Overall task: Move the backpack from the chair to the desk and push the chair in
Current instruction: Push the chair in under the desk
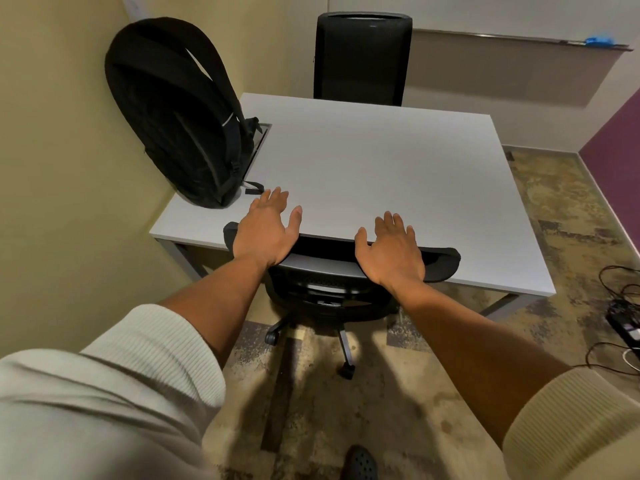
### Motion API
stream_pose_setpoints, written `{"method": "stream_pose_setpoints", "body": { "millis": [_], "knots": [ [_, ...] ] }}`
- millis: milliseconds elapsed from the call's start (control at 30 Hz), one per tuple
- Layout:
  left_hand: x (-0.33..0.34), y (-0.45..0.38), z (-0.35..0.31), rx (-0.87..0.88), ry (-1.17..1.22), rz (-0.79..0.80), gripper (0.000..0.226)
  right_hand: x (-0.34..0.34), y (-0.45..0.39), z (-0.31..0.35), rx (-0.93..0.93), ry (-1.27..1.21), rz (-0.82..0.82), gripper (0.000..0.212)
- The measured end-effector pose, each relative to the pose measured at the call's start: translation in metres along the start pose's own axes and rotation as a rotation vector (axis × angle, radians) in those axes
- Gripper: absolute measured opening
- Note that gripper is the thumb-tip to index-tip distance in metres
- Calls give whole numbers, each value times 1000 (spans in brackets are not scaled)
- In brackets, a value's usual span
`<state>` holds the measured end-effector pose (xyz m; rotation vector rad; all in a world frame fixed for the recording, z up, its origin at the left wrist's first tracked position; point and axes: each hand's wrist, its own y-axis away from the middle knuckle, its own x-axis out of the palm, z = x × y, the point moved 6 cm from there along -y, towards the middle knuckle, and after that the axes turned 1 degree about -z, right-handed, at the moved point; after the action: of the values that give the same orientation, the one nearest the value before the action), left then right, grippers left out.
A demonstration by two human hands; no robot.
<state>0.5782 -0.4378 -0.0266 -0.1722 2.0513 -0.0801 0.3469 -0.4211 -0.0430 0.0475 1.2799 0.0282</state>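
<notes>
A black backpack (180,116) stands upright on the left side of the white desk (381,174), leaning against the yellow wall. A black office chair (325,289) is tucked under the desk's near edge, its backrest top touching the edge. My left hand (265,233) lies flat on the left part of the backrest top, fingers spread. My right hand (391,251) lies flat on the right part of it, fingers spread. Neither hand grips anything.
A second black chair (362,58) stands at the desk's far side. Cables and a power strip (623,323) lie on the patterned carpet at the right. A yellow wall runs close along the left. My shoe (362,464) shows at the bottom.
</notes>
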Motion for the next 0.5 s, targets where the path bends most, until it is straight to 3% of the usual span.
{"method": "stream_pose_setpoints", "body": {
  "millis": [500],
  "knots": [
    [-4, -16, 12, 3, -18, 51, 64, 6, -10, 14, 10, 35, 40, 76]
  ]
}}
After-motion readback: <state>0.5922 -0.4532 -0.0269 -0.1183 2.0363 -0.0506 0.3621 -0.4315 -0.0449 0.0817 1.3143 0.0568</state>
